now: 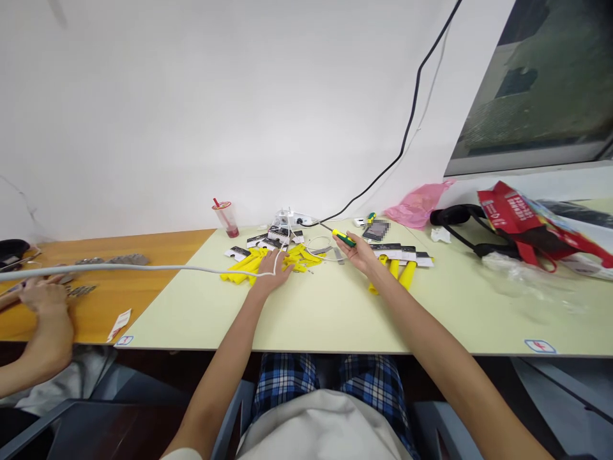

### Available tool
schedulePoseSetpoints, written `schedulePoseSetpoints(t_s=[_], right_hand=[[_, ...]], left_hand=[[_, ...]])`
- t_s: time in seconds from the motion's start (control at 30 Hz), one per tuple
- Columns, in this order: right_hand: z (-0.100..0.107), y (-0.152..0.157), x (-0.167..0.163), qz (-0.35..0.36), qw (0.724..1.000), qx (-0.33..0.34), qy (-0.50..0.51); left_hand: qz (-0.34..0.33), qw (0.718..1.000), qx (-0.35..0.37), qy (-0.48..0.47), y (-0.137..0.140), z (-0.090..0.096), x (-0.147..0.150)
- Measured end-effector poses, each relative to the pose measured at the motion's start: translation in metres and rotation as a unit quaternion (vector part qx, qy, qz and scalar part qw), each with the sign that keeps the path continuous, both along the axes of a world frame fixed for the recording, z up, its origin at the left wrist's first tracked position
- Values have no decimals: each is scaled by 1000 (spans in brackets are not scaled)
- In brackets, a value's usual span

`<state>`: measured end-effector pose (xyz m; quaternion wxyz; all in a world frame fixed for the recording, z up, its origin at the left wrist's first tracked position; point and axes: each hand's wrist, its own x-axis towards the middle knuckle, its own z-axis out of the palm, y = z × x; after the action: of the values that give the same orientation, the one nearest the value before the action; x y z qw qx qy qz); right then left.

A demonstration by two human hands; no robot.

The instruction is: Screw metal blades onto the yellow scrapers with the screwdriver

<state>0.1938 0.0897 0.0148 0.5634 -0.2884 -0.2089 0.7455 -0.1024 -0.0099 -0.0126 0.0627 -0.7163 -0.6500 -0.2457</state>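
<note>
While the right hand (359, 250) grasps a screwdriver (343, 238) by its yellow-and-green handle, holding it above the pale table (330, 319) with the shaft pointing away toward the wall, the left hand (275, 271) lies over a pile of yellow pieces (240, 268), and whether its fingers grip one cannot be told. Black-and-white cards (237, 253) lie around the back of that pile, and a white cable (143, 267) crosses in front of the left hand. More yellow strips (407, 276) with cards lie just beside the right hand, near a phone (378, 230).
</note>
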Motion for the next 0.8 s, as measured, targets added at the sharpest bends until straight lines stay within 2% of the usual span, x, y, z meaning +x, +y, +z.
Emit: schedulePoseSetpoints(t_s=[0.17,0.5,0.73,0.8], right_hand=[[-2,-3,-4,19,1000,10,-3],[-6,-1,-4,23,999,28,-26],[-10,1,-2,23,998,32,-42],[-11,2,-2,22,998,34,-46]], left_hand=[[51,998,-15,-14,1,2,-3],[61,994,-51,-71,5,0,-6],[8,995,-33,-92,4,1,-4],[-15,996,-9,-88,5,2,-2]])
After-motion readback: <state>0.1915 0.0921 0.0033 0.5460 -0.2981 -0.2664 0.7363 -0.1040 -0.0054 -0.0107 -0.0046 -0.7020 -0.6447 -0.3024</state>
